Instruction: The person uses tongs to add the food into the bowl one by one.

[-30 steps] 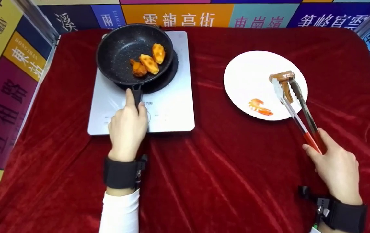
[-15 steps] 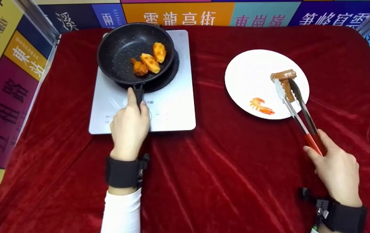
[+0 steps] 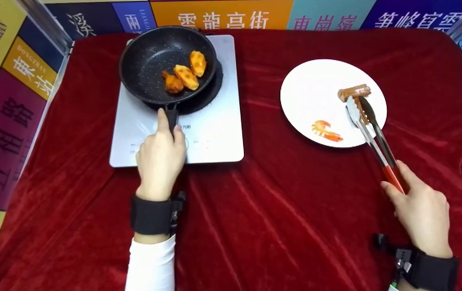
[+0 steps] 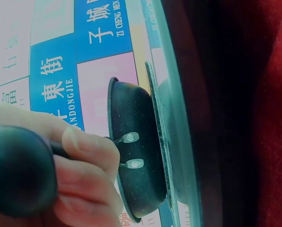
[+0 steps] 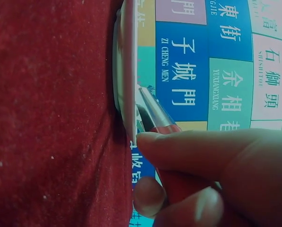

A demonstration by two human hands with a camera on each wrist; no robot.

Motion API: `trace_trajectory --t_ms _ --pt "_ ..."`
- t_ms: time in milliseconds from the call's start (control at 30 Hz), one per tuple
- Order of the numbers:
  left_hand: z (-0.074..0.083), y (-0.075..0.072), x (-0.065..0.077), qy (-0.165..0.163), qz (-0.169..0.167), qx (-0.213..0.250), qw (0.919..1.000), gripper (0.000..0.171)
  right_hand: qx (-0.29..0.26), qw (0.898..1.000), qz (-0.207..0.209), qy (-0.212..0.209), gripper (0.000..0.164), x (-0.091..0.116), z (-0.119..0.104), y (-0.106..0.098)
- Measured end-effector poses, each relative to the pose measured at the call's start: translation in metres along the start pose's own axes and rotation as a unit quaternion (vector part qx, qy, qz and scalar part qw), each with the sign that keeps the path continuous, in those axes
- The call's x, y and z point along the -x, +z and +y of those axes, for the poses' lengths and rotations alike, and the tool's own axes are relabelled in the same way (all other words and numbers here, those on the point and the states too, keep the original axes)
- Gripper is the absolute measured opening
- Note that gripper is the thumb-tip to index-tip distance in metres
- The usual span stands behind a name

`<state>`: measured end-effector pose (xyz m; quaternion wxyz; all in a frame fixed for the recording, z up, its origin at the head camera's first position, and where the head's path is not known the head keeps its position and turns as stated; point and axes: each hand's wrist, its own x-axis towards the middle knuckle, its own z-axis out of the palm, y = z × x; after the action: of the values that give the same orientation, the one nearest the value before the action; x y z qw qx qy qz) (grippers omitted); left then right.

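Observation:
My left hand (image 3: 160,161) grips the black handle (image 3: 171,118) of a frying pan (image 3: 146,66), index finger stretched along it. The left wrist view shows curled fingers (image 4: 86,175) around that handle. Inside the pan lie three orange-brown food pieces (image 3: 186,76), which look like chicken parts. In my right hand (image 3: 423,214) are metal tongs (image 3: 376,145) with red grips. Their tips stand on either side of the lower brown tube-shaped piece (image 3: 358,106); whether they touch it, I cannot tell. Another brown tube-shaped piece (image 3: 354,93) lies crosswise above it on the white plate (image 3: 304,89).
A shrimp (image 3: 326,131) lies on the plate's near side. The pan is over a white induction cooker (image 3: 215,137) at the left. Red cloth (image 3: 271,210) covers the table, and printed panels (image 3: 223,16) border its back and sides.
The tongs' tips have drawn closer together around the lower brown piece. My left hand and the pan keep their place.

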<state>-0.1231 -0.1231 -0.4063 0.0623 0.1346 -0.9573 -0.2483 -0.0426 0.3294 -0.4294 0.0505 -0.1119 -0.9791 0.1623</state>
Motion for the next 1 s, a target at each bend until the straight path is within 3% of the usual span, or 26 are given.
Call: trace_trajectory --t_ms 1000 --pt "0.0012 -0.0012 0.0003 -0.001 -0.001 -0.001 1.0 0.058 -0.01 0.999 0.031 -0.013 0.051 0.0003 -0.0024 0.0038"
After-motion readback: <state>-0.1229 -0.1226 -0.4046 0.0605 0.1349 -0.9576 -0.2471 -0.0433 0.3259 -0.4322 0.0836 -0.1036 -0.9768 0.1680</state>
